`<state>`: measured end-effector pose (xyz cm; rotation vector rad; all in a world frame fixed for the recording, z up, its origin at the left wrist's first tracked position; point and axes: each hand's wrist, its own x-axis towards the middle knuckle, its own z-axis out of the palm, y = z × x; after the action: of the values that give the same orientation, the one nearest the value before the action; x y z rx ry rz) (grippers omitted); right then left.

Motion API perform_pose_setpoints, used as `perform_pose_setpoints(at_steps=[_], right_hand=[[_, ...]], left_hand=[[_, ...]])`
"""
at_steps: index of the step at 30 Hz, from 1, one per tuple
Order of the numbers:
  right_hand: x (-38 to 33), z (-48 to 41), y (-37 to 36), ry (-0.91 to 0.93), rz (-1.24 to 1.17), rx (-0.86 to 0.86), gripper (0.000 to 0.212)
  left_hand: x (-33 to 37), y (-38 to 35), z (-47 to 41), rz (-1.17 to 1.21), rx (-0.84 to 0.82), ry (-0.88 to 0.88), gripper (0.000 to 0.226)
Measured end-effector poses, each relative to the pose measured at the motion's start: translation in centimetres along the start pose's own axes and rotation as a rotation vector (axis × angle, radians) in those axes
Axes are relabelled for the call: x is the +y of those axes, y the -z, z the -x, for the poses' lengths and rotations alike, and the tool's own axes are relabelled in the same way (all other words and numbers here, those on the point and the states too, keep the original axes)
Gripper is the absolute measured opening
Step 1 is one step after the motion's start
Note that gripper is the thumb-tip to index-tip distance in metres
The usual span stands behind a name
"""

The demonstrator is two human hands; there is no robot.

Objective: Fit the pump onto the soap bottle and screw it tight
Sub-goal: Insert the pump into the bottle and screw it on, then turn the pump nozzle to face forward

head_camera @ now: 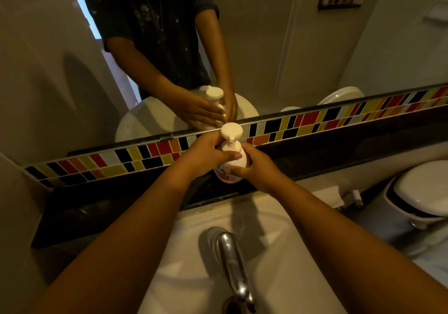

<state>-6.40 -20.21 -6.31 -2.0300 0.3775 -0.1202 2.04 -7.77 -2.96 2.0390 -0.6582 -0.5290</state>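
Observation:
A white soap bottle (233,168) with a red printed label stands upright on the dark ledge (121,204) behind the sink. The white pump (231,133) sits on top of it, its round head uppermost. My left hand (206,155) wraps the pump's collar and the bottle's shoulder, thumb across the front. My right hand (258,168) grips the bottle's body from the right side. The joint between pump and bottle neck is hidden by my fingers.
A white sink (278,253) with a chrome tap (232,265) lies below my arms. A strip of coloured tiles (315,120) and a mirror (291,47) rise behind the ledge. A toilet (421,190) stands at the right, with a folded tissue (332,196) near it.

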Motion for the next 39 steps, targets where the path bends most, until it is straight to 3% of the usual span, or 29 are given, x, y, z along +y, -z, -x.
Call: perform_pose_setpoints(at_steps=[6, 13, 17, 30, 35, 39], right_hand=[[-0.2, -0.2, 0.5, -0.025, -0.008, -0.049, 0.062], [-0.1, 0.4, -1.6, -0.063, -0.133, 0.113, 0.062], [0.5, -0.1, -1.2, -0.045, -0.118, 0.087, 0.060], [1.8, -1.6, 0.3, 0.002, -0.052, -0.053, 0.065], [1.6, -2.0, 1.1, -0.011, 0.012, -0.094, 0.065], [1.2, -1.4, 2.9, -0.013, 0.063, -0.129, 0.078]], left_hand=[[0.3, 0.7, -0.5, -0.098, -0.085, 0.020, 0.070], [-0.9, -1.2, -0.5, 0.100, 0.161, 0.053, 0.075], [-1.4, -1.7, -0.7, 0.122, 0.245, 0.045, 0.066], [-1.5, 0.4, -1.0, 0.098, 0.023, -0.067, 0.068], [-1.5, -0.3, -1.0, 0.031, 0.066, -0.078, 0.070], [-1.9, 0.1, -0.4, 0.108, 0.037, -0.042, 0.077]])
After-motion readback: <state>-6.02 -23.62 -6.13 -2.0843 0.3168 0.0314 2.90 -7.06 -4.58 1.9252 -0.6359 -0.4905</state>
